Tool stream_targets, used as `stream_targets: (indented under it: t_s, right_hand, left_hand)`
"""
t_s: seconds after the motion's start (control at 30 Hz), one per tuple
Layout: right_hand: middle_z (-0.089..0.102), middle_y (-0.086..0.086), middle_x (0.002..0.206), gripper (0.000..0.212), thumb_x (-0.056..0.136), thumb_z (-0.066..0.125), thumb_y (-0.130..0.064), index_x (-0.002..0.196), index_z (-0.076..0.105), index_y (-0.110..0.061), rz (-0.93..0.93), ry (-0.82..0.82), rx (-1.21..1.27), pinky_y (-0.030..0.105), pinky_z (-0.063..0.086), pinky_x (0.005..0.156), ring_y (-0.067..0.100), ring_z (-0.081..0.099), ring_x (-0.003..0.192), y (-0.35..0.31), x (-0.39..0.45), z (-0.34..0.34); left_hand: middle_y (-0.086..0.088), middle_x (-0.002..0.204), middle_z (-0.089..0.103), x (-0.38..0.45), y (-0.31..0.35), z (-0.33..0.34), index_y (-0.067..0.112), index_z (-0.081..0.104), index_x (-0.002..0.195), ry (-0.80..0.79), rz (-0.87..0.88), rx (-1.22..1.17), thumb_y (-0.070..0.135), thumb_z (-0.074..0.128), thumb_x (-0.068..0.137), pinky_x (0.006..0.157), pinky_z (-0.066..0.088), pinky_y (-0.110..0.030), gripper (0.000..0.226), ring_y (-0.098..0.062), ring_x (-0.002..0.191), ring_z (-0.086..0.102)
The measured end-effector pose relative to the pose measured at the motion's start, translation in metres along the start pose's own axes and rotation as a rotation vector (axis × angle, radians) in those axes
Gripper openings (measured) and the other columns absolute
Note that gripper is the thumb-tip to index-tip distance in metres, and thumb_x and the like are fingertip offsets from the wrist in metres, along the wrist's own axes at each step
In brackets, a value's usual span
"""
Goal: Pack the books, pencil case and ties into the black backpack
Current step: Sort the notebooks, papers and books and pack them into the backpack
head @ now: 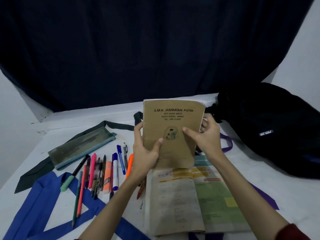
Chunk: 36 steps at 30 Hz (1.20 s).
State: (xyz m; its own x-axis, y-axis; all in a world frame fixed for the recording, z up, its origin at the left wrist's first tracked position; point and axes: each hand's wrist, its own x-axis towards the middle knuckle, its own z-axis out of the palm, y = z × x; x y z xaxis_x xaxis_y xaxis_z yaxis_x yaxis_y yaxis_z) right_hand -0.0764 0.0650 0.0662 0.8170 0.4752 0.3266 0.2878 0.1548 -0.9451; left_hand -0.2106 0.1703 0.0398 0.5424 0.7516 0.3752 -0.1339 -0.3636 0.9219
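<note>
I hold a brown exercise book (173, 122) upright above the table, its printed cover facing me. My left hand (145, 151) grips its lower left edge and my right hand (206, 137) grips its right side. Under it lies an open textbook (195, 198). The black backpack (273, 129) lies at the right. A grey-green pencil case (81, 149) lies at the left on a dark green tie (32, 177). A blue tie (43, 201) crosses the near left, and a purple tie (228, 144) shows beside the backpack.
Several pens, markers, highlighters and pencils (103, 172) lie loose on the white table (259, 184) between the pencil case and the books. A dark curtain (138, 49) hangs behind the table. The table's far edge runs just behind the book.
</note>
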Motion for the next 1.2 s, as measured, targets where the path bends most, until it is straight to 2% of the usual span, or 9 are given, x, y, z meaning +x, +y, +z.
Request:
stream_targets:
  t_s: [0.17,0.3,0.4,0.6,0.7,0.83,1.0,1.1,1.2]
  right_hand:
    - [0.051,-0.008,0.120,0.081,0.064,0.086,-0.013,0.126,0.037,-0.034,-0.229,0.050,-0.216,0.006,0.041,0.081,0.000,0.051,0.103,-0.034,0.025,-0.068]
    - [0.070,-0.005,0.103,0.049,0.071,0.080,-0.018,0.115,0.058,-0.018,-0.124,-0.313,-0.378,0.021,0.047,0.086,0.002,0.064,0.097,-0.060,0.039,-0.130]
    - [0.073,-0.004,0.101,0.032,0.075,0.075,-0.017,0.105,0.066,-0.015,0.085,-0.553,-0.398,0.025,0.055,0.081,0.011,0.069,0.094,-0.059,0.046,-0.172]
    - [0.074,0.001,0.089,0.033,0.065,0.072,-0.005,0.095,0.064,-0.017,0.293,-0.379,-0.006,0.025,0.055,0.062,0.015,0.071,0.077,-0.033,0.062,-0.268]
    - [0.073,-0.002,0.078,0.029,0.072,0.070,0.009,0.085,0.062,-0.017,0.286,-0.296,-0.042,0.022,0.053,0.055,0.011,0.069,0.066,-0.020,0.077,-0.321]
    - [0.072,-0.005,0.070,0.025,0.081,0.060,0.009,0.089,0.061,-0.014,0.317,-0.162,-0.015,0.018,0.050,0.049,0.008,0.067,0.057,-0.004,0.096,-0.390]
    - [0.073,-0.002,0.077,0.021,0.082,0.062,0.000,0.093,0.062,-0.018,0.344,0.007,0.124,0.022,0.054,0.053,0.012,0.069,0.065,0.013,0.122,-0.453]
    - [0.073,-0.004,0.078,0.022,0.084,0.060,0.000,0.095,0.061,-0.018,0.327,0.045,0.189,0.022,0.054,0.053,0.011,0.069,0.067,0.019,0.134,-0.469]
    - [0.072,-0.005,0.074,0.023,0.085,0.056,0.003,0.095,0.060,-0.017,0.310,0.054,0.238,0.020,0.052,0.048,0.008,0.068,0.062,0.024,0.141,-0.475]
  left_hand:
    - [0.032,0.097,0.052,0.037,0.048,0.007,0.048,0.032,0.110,-0.309,0.209,0.285,0.011,0.069,0.084,0.073,0.050,-0.013,0.058,0.018,0.088,0.055]
    - [0.012,0.099,0.064,0.055,0.078,0.043,0.058,0.031,0.112,-0.604,0.255,0.481,0.030,0.067,0.079,0.082,0.052,-0.046,0.056,-0.016,0.095,0.062]
    - [0.006,0.105,0.064,0.066,0.096,0.089,0.058,0.031,0.115,-0.799,0.326,0.565,0.035,0.064,0.076,0.081,0.051,-0.048,0.056,-0.020,0.096,0.061]
    - [0.014,0.113,0.056,0.086,0.118,0.214,0.053,0.034,0.110,-1.059,0.295,0.519,0.015,0.073,0.080,0.082,0.054,-0.032,0.062,-0.008,0.099,0.060]
    - [0.005,0.115,0.053,0.085,0.114,0.275,0.055,0.029,0.120,-1.060,0.277,0.560,0.012,0.072,0.079,0.090,0.051,-0.041,0.073,-0.014,0.106,0.056]
    - [0.010,0.116,0.044,0.056,0.110,0.324,0.049,0.038,0.119,-0.763,0.455,0.480,0.006,0.060,0.081,0.096,0.043,-0.037,0.062,-0.008,0.112,0.044]
    - [0.013,0.113,0.046,-0.010,0.067,0.352,0.030,0.057,0.112,-0.930,0.555,0.670,0.026,0.053,0.088,0.090,0.044,-0.030,0.025,-0.003,0.105,0.042]
    - [0.018,0.128,0.036,-0.029,0.043,0.367,0.039,0.044,0.131,-0.990,0.510,0.835,0.051,0.057,0.086,0.100,0.030,-0.020,0.049,0.000,0.114,0.031]
    - [0.017,0.132,0.034,-0.027,0.036,0.374,0.040,0.040,0.136,-0.941,0.485,0.879,0.056,0.056,0.085,0.101,0.026,-0.019,0.056,-0.001,0.116,0.031]
